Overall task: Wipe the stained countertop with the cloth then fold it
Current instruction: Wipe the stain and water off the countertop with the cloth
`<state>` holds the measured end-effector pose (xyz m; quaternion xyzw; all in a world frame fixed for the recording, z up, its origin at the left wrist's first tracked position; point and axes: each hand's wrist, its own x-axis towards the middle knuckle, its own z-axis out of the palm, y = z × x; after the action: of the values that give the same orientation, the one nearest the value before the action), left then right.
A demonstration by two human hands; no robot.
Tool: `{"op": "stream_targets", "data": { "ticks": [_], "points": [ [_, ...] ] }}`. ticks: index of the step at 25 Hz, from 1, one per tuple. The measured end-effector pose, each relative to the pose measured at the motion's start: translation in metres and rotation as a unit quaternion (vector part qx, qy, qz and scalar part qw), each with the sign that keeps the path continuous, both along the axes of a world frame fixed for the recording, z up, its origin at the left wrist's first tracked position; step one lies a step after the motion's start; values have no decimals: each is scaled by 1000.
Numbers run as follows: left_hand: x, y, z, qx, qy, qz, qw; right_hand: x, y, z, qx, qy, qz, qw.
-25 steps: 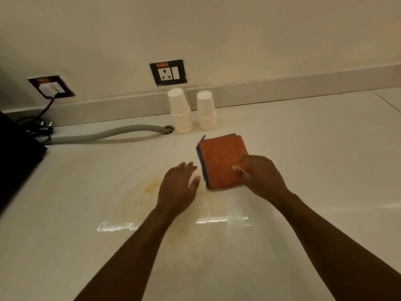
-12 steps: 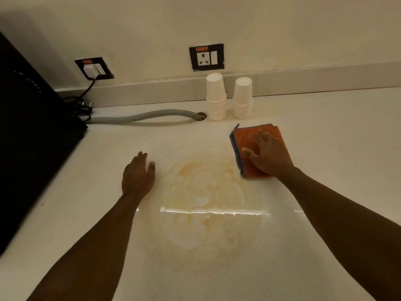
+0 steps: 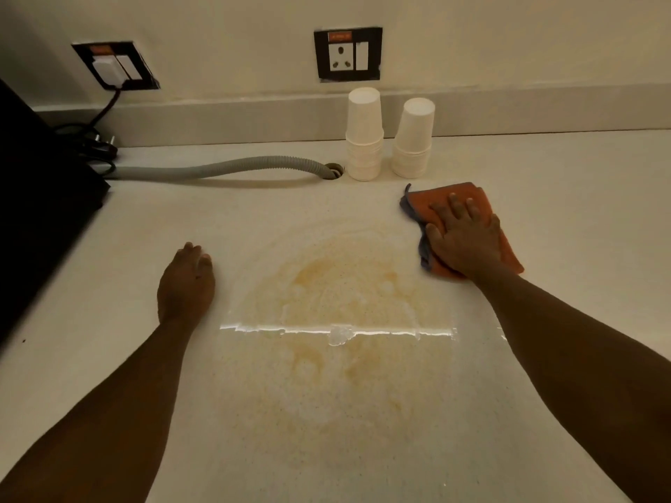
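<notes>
Pale countertop (image 3: 544,168) runs back to a cream wall, a big yellowish stain (image 3: 337,321) spread across its middle. Left of it sits a black appliance (image 3: 40,197), with a grey hose (image 3: 218,168) running to a hole. Two stacks of paper cups (image 3: 364,134) stand behind the folded orange cloth (image 3: 468,197) (blue-edged), pressed flat under the right hand (image 3: 463,241), fingers spread. The left hand (image 3: 185,285) rests palm-down, empty, beside the stain.

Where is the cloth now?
In the head view the cloth lies flat on the countertop, right of the stain, under the right hand, just in front of the cups.
</notes>
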<state>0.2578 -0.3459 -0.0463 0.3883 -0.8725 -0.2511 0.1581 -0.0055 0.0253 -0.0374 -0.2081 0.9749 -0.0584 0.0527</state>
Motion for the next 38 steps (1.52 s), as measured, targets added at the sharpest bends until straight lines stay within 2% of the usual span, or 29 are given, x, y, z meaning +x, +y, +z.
{"op": "stream_targets", "data": {
  "ticks": [4,6,10,12,15,18,22,25,27,29,32,35,38],
  "points": [
    [-1,-3,-4,-30,-14,-5,999,-14,-14,-1,-3,-20,-29,999],
    [-2,-4,-5,-44,-25,-10,999,-12,-27,1,-9,-21,-13,1000],
    [-1,-4,-5,-56,-39,-13,998,17,-21,0,-12,-37,129,991],
    [-2,-4,-5,-66,-64,-19,996,24,4,-2,-16,-12,158,987],
    [-4,-1,-1,-85,-97,-17,992,5,12,-1,-33,5,73,997],
    [-6,3,3,-96,-116,-13,989,3,-33,0,-31,-2,34,999],
    [-6,0,1,-102,-127,-24,986,57,-84,1,-42,-23,152,987],
    [-6,-1,2,-89,-123,-21,988,86,-62,3,-31,-36,253,966],
    [-6,-3,2,-72,-116,-13,991,65,-40,6,-40,-11,225,973],
    [-5,-4,0,-62,-111,-13,992,32,-31,5,-37,-6,141,989],
    [-5,-6,-2,-54,-106,-10,993,12,-60,2,-32,-9,86,996],
    [-5,-5,-4,-54,-108,-16,993,40,-100,5,-40,-19,137,990],
    [-5,-7,-3,-52,-106,-22,993,87,-101,7,-28,-35,250,967]
  ]
}}
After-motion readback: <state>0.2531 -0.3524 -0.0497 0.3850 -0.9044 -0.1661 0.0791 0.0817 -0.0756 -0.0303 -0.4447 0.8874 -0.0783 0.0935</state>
